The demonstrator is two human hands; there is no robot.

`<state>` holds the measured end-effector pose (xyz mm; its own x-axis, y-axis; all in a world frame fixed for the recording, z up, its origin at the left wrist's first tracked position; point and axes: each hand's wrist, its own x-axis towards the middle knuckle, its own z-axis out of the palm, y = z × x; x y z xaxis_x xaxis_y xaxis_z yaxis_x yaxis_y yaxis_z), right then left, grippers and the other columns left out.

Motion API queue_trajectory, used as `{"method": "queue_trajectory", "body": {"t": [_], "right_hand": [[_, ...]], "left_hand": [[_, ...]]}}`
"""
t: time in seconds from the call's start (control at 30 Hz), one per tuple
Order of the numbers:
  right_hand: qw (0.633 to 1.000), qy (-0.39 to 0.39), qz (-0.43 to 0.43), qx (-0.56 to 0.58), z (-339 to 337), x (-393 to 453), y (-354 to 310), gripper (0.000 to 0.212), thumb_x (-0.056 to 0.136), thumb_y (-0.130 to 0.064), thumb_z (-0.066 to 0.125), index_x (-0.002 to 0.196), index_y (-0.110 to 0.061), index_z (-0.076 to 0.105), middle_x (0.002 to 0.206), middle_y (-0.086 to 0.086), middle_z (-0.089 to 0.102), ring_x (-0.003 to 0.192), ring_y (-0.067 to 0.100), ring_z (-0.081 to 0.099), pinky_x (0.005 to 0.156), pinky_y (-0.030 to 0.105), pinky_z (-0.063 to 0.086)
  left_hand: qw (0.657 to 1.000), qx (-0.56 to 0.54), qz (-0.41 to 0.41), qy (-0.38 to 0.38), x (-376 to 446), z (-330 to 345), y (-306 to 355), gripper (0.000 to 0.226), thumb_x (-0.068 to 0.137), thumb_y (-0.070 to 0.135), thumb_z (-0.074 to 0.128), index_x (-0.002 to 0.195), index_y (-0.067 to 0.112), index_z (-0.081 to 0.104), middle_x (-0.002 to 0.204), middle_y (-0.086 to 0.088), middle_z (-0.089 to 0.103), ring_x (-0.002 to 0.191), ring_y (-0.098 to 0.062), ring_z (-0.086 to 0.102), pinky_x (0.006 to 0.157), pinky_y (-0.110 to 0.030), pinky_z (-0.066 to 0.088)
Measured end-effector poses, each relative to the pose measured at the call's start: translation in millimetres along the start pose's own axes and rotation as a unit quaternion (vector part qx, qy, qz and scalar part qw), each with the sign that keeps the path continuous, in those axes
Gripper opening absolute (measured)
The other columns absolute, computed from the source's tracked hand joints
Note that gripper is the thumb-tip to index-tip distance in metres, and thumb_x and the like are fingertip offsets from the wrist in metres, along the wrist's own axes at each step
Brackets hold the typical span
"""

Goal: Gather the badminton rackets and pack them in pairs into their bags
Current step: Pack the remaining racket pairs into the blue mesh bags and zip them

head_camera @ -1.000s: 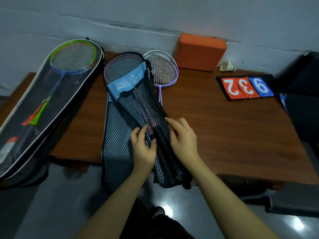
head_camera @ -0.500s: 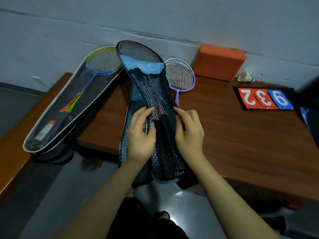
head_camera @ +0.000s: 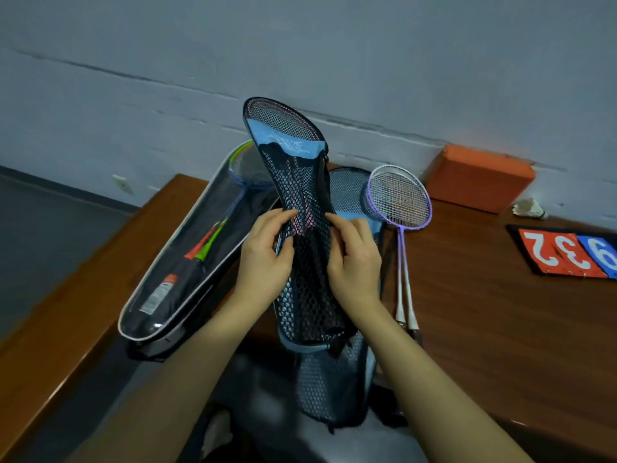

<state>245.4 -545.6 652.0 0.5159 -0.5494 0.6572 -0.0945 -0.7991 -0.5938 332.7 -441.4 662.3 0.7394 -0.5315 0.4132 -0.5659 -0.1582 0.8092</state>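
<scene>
— What stands behind the surface point(head_camera: 500, 312)?
— A pale grey-blue wall point(head_camera: 300, 55), with rough cracked seams running slantwise across it.
— And the surface itself?
— Reddish-brown wood grain, its far edge against the wall; a second wooden stretch runs along the left.
— The floor point(head_camera: 40, 222)?
— Dark grey, glossy, seen at left and below the near edge.
— Light?
— Dim and cool.

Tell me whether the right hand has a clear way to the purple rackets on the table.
Probably yes, once it lets go. The right hand now grips the mesh bag, so it is busy. The purple rackets lie uncovered on the table just to its right, with nothing between.
</scene>
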Motion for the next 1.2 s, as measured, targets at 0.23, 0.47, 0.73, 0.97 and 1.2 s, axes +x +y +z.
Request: {"method": "queue_trajectory", "body": {"t": [0.23, 0.47, 0.73, 0.97, 1.2], "right_hand": [[0.994, -0.007, 0.103, -0.024, 124.3, 18.2, -33.1, 0.027, 0.093, -0.015, 0.045, 0.114, -0.009, 0.061, 0.097, 0.007, 0.058, 0.084, 0.023, 0.057, 0.070, 0.035, 0.045], [0.917, -0.057, 0.388, 0.079, 190.5, -2.4, -53.7, 0.036, 0.088, -0.011, 0.055, 0.124, -0.016, 0.049, 0.088, -0.005, 0.058, 0.079, 0.012, 0.056, 0.072, 0.019, 0.042], [0.906, -0.178, 0.379, 0.063, 239.2, 8.9, -55.7, 0.045, 0.084, -0.021, 0.067, 0.126, -0.018, 0.052, 0.097, -0.001, 0.062, 0.077, 0.006, 0.055, 0.064, 0.009, 0.040], [0.935, -0.084, 0.341, 0.046, 249.1, -0.3, -71.6, 0.038, 0.094, -0.010, 0.046, 0.131, -0.012, 0.049, 0.123, -0.002, 0.059, 0.101, 0.006, 0.055, 0.087, 0.018, 0.042], [0.938, -0.040, 0.339, 0.062, 246.1, -15.4, -84.5, 0.041, 0.097, -0.010, 0.041, 0.138, -0.013, 0.041, 0.130, -0.012, 0.047, 0.121, 0.001, 0.042, 0.098, 0.011, 0.031]], "left_hand": [[0.995, 0.045, -0.013, -0.092, 69.5, -72.0, -91.4, 0.042, 0.086, -0.003, 0.054, 0.125, 0.012, 0.056, 0.128, -0.004, 0.054, 0.122, -0.015, 0.047, 0.106, -0.027, 0.035], [0.983, 0.057, -0.089, -0.149, 86.3, -129.3, -169.8, 0.044, 0.086, 0.004, 0.060, 0.129, 0.010, 0.052, 0.118, -0.002, 0.051, 0.096, -0.011, 0.049, 0.086, -0.014, 0.038], [0.974, 0.023, -0.188, -0.122, 91.7, -140.4, -212.7, 0.049, 0.083, 0.020, 0.067, 0.129, 0.014, 0.049, 0.120, -0.002, 0.049, 0.094, -0.017, 0.055, 0.081, -0.023, 0.044], [0.986, 0.046, -0.140, -0.082, 97.9, -132.9, -216.7, 0.039, 0.090, 0.001, 0.052, 0.129, 0.004, 0.049, 0.125, -0.011, 0.048, 0.116, -0.018, 0.048, 0.104, -0.027, 0.036], [0.995, 0.074, -0.024, -0.056, 88.7, -142.9, -222.5, 0.034, 0.088, -0.002, 0.053, 0.122, -0.005, 0.053, 0.114, -0.017, 0.053, 0.102, -0.006, 0.042, 0.092, -0.008, 0.030]]}}
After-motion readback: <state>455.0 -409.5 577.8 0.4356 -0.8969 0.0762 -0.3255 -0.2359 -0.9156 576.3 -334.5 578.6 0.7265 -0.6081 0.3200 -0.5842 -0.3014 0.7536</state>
